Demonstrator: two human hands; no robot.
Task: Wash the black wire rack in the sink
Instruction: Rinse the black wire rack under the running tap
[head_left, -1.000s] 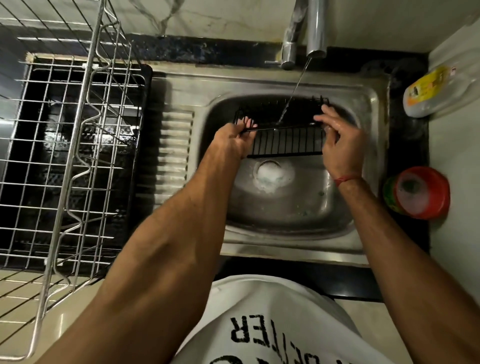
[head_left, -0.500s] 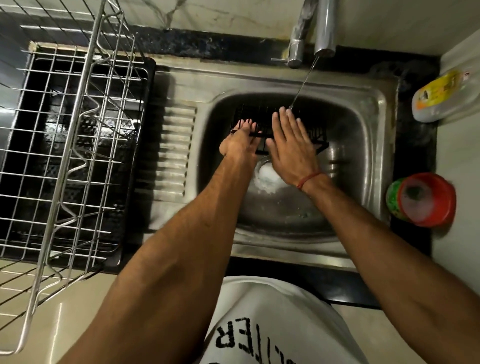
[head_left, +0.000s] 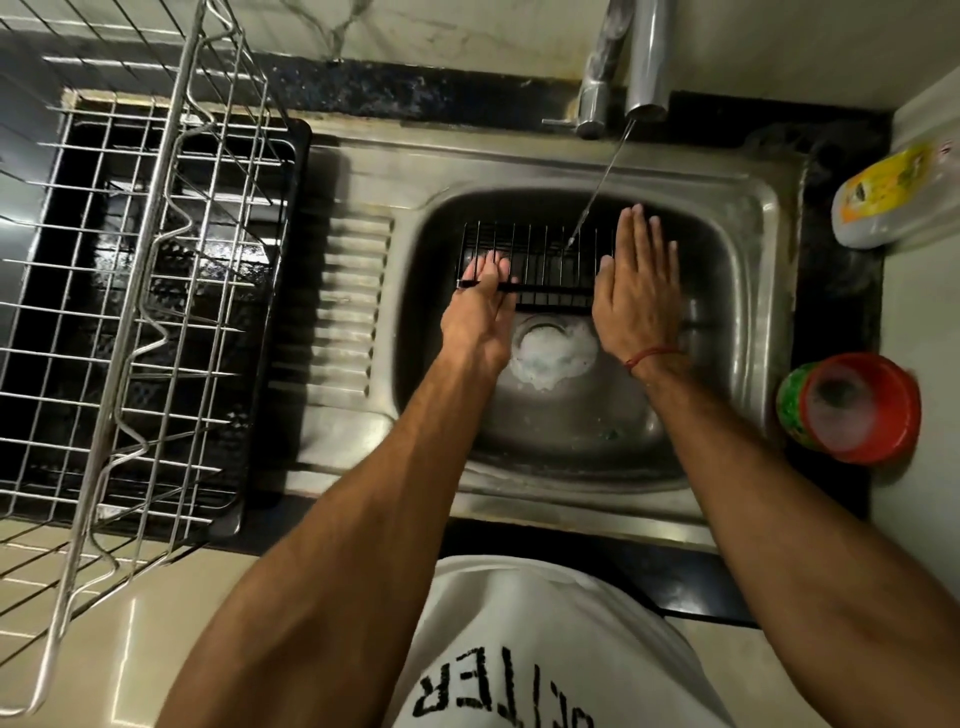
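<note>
- Since half a second ago the right hand has slid from the middle of the black wire rack out to its right end; the left hand keeps its hold at the left end.
- Nearest the front edge of the tabletop, a white shirt with black letters fills the bottom of the view, both forearms reaching over it into the steel sink.
- A patch of white foam sits over the drain, between the two wrists.
- The left hand pinches the rack's near bar, fingers curled round it.
- The right hand lies flat on the rack's right end, fingers straight and together, a red thread at the wrist.
- The rack is in the far half of the basin, tilted, its near bar raised.
- A thin stream of water from the tap strikes the rack just left of the right fingertips.
- At the left side a steel wire dish basket stands over a black tray.
- At the right edge stand a red-rimmed tub and, farther back, a bottle with a yellow label lying on its side.
</note>
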